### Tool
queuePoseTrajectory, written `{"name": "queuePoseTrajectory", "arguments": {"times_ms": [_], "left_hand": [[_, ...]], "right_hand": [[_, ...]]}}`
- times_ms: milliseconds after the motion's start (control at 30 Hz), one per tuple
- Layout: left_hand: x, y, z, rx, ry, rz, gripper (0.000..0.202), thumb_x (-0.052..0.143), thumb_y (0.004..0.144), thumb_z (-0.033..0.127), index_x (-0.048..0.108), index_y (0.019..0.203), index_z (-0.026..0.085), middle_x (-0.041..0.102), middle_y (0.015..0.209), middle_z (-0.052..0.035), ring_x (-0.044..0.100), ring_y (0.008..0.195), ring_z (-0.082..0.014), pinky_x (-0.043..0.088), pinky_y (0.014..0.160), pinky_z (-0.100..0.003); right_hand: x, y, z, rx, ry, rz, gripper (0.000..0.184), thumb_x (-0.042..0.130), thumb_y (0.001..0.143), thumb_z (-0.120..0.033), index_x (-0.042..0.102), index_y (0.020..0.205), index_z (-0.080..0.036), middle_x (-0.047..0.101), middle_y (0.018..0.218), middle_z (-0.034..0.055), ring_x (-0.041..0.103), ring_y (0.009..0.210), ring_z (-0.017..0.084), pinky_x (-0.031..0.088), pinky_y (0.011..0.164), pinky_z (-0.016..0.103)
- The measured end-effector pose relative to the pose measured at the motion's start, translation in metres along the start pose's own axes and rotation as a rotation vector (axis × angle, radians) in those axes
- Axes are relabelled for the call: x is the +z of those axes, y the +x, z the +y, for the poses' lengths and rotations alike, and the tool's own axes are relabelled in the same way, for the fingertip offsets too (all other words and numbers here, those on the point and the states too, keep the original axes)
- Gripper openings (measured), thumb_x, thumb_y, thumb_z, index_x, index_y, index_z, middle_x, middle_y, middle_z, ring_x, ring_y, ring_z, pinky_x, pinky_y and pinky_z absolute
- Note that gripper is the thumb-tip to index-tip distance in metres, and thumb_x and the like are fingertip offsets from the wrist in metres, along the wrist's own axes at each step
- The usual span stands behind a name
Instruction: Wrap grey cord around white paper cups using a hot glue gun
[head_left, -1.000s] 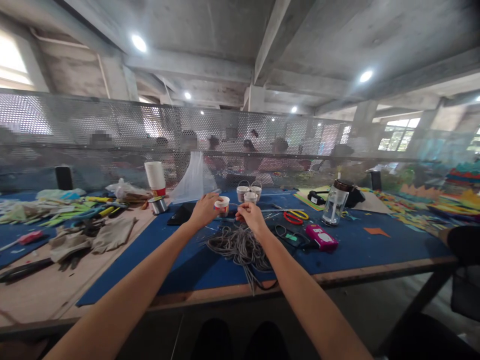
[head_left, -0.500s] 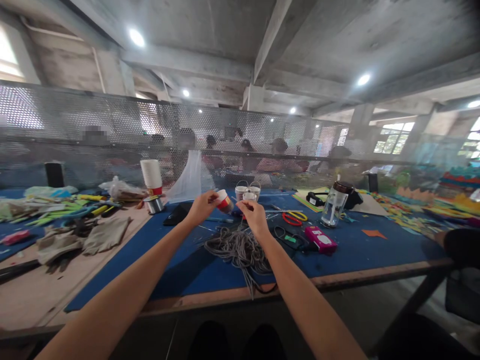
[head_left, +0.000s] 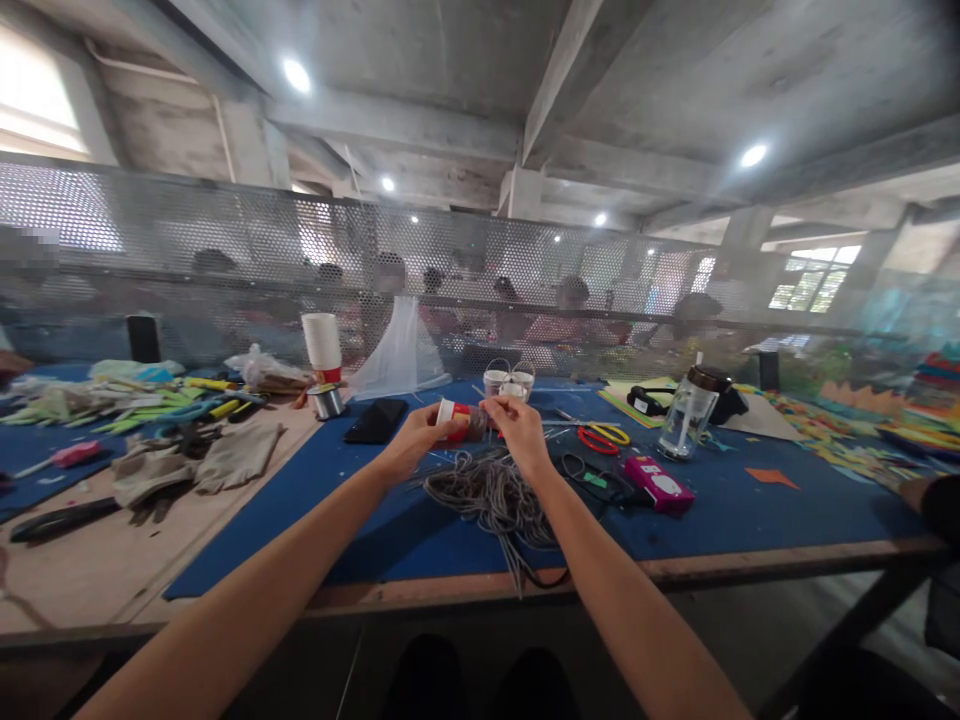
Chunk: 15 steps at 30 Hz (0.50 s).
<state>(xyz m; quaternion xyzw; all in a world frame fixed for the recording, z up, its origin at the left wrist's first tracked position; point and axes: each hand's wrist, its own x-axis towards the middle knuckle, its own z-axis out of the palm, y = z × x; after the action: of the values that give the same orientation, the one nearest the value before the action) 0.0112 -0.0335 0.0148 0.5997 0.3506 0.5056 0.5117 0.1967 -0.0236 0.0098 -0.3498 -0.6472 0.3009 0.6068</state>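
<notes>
Left grip (head_left: pixel 409 442) on one cup (head_left: pixel 457 413)

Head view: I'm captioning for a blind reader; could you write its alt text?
A left hand holds a red-and-white cup tipped sideways over a blue-topped table, with the right hand close beside it. Nearer the viewer lies a tangled heap of grey cord, with scissors to its right.

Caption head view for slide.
Left hand holds a red-and-white cup sideways, right hand close beside it, near grey cord on a blue mat.
</notes>
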Motion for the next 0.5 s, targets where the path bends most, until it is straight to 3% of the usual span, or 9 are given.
{"name": "queuePoseTrajectory", "arguments": {"times_ms": [267,500], "left_hand": [[-0.009,0.002,-0.011,0.027,-0.151,-0.019,0.037,0.083,0.067,0.032,0.071,0.097,0.013,0.073,0.095,-0.0084,0.068,0.083,-0.0198,0.054,0.083,-0.035],[-0.017,0.007,-0.019,0.036,-0.198,-0.043,0.04,0.085,0.062,0.018,0.069,0.099,0.013,0.071,0.093,-0.0062,0.068,0.083,-0.0172,0.053,0.088,-0.036]], "right_hand": [[-0.009,-0.007,-0.017,-0.319,-0.295,0.095,0.023,0.054,0.093,-0.034,0.072,0.095,-0.021,0.067,0.093,0.0055,0.06,0.087,0.017,0.046,0.084,0.029],[-0.011,-0.009,-0.017,-0.387,-0.475,0.098,0.022,0.053,0.095,-0.028,0.073,0.101,-0.023,0.059,0.091,0.0065,0.056,0.09,0.018,0.047,0.086,0.031]]}}
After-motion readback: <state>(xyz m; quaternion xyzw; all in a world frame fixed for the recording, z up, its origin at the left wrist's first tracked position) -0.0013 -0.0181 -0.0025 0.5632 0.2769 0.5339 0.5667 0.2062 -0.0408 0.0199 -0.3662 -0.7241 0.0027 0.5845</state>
